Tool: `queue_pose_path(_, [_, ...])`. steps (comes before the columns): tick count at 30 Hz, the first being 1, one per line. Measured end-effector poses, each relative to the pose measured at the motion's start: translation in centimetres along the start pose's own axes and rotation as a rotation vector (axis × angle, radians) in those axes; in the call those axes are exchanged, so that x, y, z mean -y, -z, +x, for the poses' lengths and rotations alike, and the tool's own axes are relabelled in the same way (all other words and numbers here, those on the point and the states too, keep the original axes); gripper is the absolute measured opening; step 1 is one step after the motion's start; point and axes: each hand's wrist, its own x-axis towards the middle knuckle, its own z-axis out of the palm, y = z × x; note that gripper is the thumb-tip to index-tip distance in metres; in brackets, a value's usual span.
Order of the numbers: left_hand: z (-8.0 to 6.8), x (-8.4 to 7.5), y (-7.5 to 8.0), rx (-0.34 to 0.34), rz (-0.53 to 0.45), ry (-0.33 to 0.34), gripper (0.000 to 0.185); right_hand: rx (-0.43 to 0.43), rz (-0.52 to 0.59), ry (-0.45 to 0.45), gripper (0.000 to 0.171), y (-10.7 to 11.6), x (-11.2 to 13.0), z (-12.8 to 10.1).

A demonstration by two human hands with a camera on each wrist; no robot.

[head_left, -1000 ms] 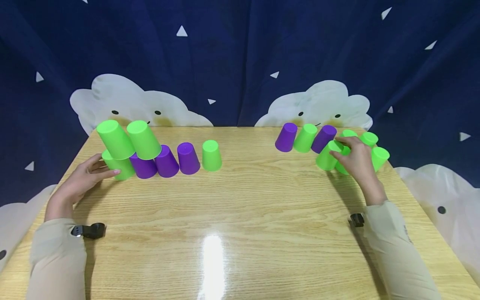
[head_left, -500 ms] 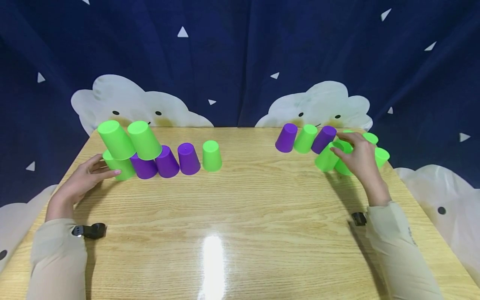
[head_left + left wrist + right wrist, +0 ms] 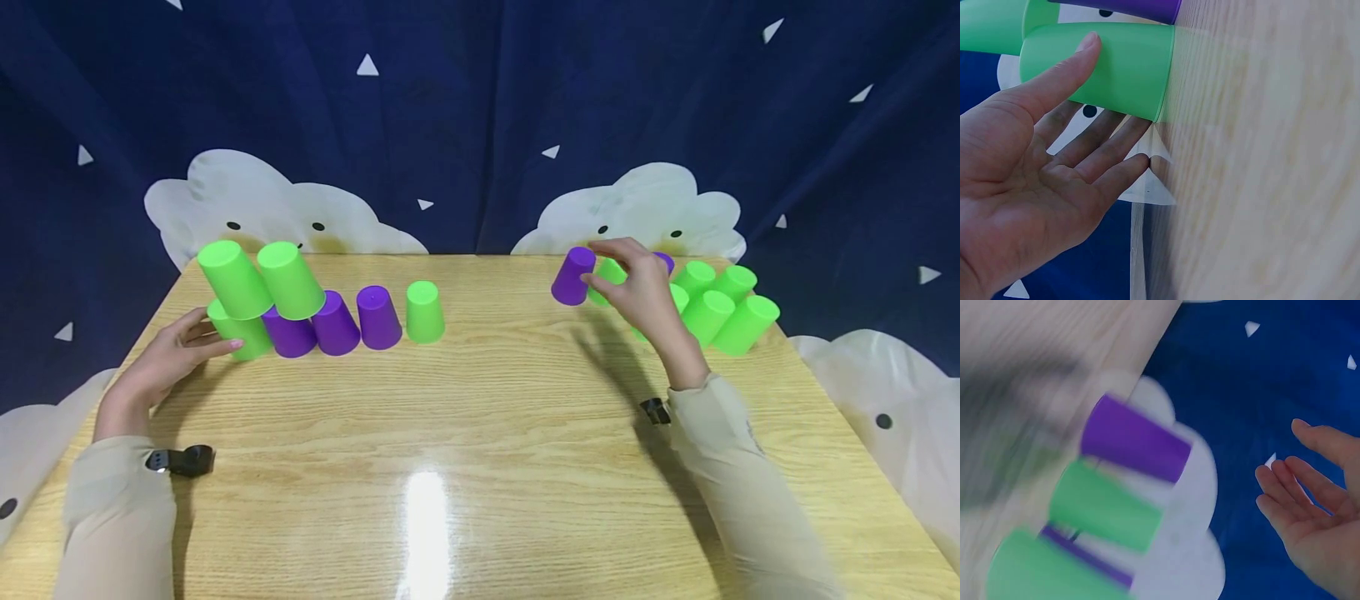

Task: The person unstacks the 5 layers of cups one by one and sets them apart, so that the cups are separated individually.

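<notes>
On the wooden table (image 3: 480, 400), the left group has a row of upside-down cups with two green cups (image 3: 234, 279) stacked on top. My left hand (image 3: 197, 333) lies flat beside it. Its thumb touches the end green cup (image 3: 243, 335), also seen as the green cup (image 3: 1116, 69) in the left wrist view, with the fingers of my left hand (image 3: 1054, 169) straight. My right hand (image 3: 603, 265) hovers with spread fingers just right of the purple cup (image 3: 572, 277) and in front of a green cup (image 3: 609, 272). The right wrist view shows my right hand (image 3: 1310, 500) holding nothing.
Three purple cups (image 3: 335, 323) and a green cup (image 3: 424, 311) continue the left row. Several green cups (image 3: 720, 308) cluster at the far right near the table edge, with a purple cup (image 3: 664, 260) mostly hidden behind my right hand. A dark curtain hangs behind.
My right hand has left the green cup cluster at the far right and moved left and up to the purple and green cups. The left hand has not moved.
</notes>
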Motion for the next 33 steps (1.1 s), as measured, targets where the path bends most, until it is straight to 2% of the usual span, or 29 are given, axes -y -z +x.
queue_pose_path(6, [0.1,0.1,0.0,-0.006,0.015,0.007,0.084,0.031,0.077,0.074,0.041,-3.5,4.0,2.4])
queue_pose_path(15, [0.1,0.1,-0.1,-0.012,-0.001,0.0,0.084,0.108,0.215,0.196,0.039,-9.4,11.6,5.9])
queue_pose_path(25, [0.3,0.1,0.0,-0.013,0.006,-0.012,0.081,0.318,0.209,0.243,0.043,-15.0,19.8,8.6])
queue_pose_path(33, [0.2,0.2,-0.1,-0.014,0.017,-0.012,0.076,0.433,0.162,0.236,0.046,-18.9,23.4,10.4])
